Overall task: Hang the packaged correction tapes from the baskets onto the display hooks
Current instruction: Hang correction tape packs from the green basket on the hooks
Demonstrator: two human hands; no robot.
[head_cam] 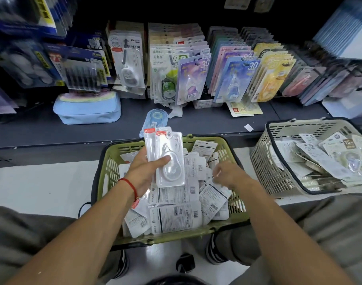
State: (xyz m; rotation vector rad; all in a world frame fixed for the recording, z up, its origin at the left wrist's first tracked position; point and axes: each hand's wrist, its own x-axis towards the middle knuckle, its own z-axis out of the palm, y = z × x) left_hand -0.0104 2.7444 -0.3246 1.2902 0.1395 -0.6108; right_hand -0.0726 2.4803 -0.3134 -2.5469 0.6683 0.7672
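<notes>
A green basket (106,161) sits in front of me, filled with several white packaged correction tapes (176,219), most lying back side up. My left hand (144,169) grips a small stack of white correction tape packs (167,157) above the basket, thumb across the front blister. My right hand (229,174) reaches down into the basket's right side, its fingers curled on the edge of a pack (214,195) there. On the shelf behind, rows of packaged correction tapes hang on display hooks (188,79).
A beige basket (266,161) with more packaged tapes stands at the right. A light blue pouch (87,109) and a loose blue tape pack (155,118) lie on the dark shelf ledge (32,130). My knees flank the green basket.
</notes>
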